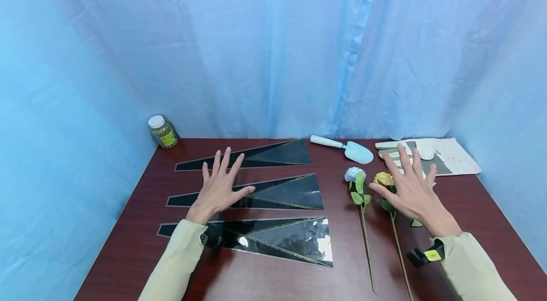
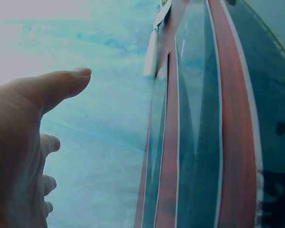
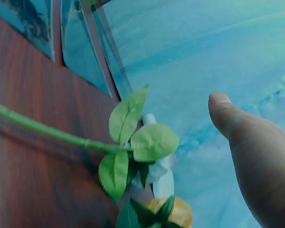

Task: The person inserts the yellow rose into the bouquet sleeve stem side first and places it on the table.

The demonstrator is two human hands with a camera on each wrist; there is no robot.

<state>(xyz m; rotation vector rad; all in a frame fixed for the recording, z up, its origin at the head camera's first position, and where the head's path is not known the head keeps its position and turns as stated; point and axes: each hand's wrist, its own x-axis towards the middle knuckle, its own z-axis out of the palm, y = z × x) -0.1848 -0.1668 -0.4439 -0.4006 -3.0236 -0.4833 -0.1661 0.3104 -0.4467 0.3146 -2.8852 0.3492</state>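
Head view: left hand (image 1: 217,191), fingers spread, released, above three tapered black plastic sleeves (image 1: 286,194) on surface (image 1: 128,263); right hand (image 1: 413,192), fingers likewise, near yellow artificial rose (image 1: 384,178), blue artificial rose (image 1: 353,174) beside it; trowel (image 1: 358,152) and gloves (image 1: 455,156) toward far edge, lidded jar (image 1: 164,134) at far left corner.

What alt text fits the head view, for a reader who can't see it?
A person's left hand, fingers spread, hovers over three tapered black plastic sleeves; the right hand, likewise spread, hovers over a yellow rose near work gloves. A blue rose, trowel and white-lidded jar also sit on the dark red table.
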